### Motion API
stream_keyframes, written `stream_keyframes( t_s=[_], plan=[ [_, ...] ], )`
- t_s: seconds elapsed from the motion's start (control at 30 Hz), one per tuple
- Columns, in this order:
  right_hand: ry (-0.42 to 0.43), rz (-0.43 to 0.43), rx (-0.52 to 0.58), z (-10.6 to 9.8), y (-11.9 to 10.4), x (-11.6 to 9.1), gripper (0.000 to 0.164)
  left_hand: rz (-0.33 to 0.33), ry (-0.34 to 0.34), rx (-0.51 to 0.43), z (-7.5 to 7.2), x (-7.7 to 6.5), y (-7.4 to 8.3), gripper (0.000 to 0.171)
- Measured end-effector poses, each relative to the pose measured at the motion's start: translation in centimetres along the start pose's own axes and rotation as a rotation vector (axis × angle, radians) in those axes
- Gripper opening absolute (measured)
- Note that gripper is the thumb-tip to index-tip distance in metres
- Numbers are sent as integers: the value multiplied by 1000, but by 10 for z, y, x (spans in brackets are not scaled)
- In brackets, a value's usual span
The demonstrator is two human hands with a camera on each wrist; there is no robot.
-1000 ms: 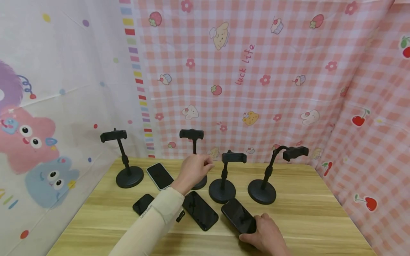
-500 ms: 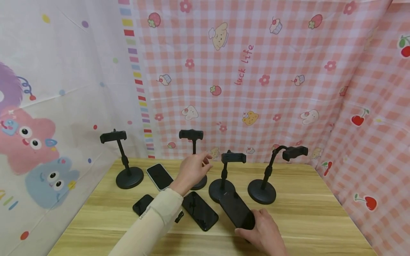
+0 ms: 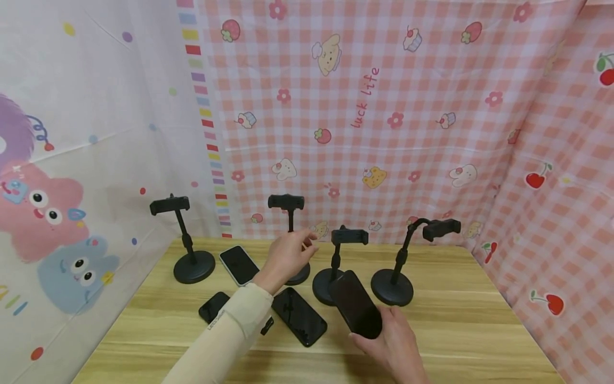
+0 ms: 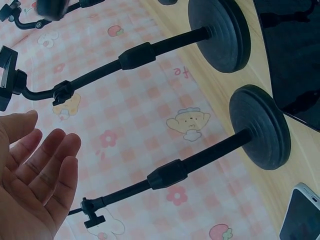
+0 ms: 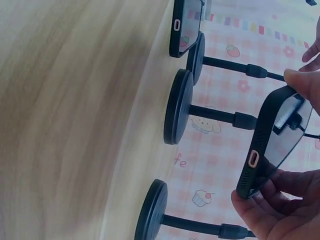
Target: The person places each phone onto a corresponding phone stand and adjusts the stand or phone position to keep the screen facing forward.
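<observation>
My right hand [image 3: 393,341] grips a black-cased smartphone [image 3: 356,304] by its lower end, thumb on one edge and fingers on the other. Seen from the right wrist, the phone [image 5: 272,145] is raised off the table, its charging port towards the camera. It overlaps the base of a black phone stand [image 3: 350,236] in the head view. My left hand [image 3: 288,256] hovers in front of another phone stand [image 3: 286,201], its fingers loosely bent. The left wrist view shows that hand [image 4: 37,175] holding nothing, near the stands' upper ends.
More phone stands are at the far left [image 3: 194,265] and right [image 3: 392,288]. On the wooden table [image 3: 460,330] lie a white-edged phone [image 3: 240,265], a large black phone [image 3: 299,316] and a dark phone [image 3: 214,306] partly behind my left sleeve. Patterned cloth [image 3: 412,149] hangs behind.
My right hand has lifted the smartphone from the table and tilted it up, moving slightly away from me towards the stands. The left hand has stayed nearly still, its fingers loosening a little.
</observation>
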State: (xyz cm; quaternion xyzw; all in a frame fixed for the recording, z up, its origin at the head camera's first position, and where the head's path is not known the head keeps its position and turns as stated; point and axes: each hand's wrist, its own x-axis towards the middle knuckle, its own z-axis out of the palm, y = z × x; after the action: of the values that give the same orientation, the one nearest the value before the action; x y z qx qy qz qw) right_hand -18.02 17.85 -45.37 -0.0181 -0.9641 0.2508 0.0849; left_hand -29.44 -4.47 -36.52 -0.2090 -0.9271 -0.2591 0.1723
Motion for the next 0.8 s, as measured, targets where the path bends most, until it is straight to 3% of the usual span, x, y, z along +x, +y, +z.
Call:
stream_keyframes(
  t_s=[0.53,0.8],
  plan=[
    [160,10,55,-6,-15,1,100,25,-33,-1,-1,-3,-2,27],
    [254,36,114,-10,-24,3,94,76,-28,23,-1,-3,0,29]
  ],
)
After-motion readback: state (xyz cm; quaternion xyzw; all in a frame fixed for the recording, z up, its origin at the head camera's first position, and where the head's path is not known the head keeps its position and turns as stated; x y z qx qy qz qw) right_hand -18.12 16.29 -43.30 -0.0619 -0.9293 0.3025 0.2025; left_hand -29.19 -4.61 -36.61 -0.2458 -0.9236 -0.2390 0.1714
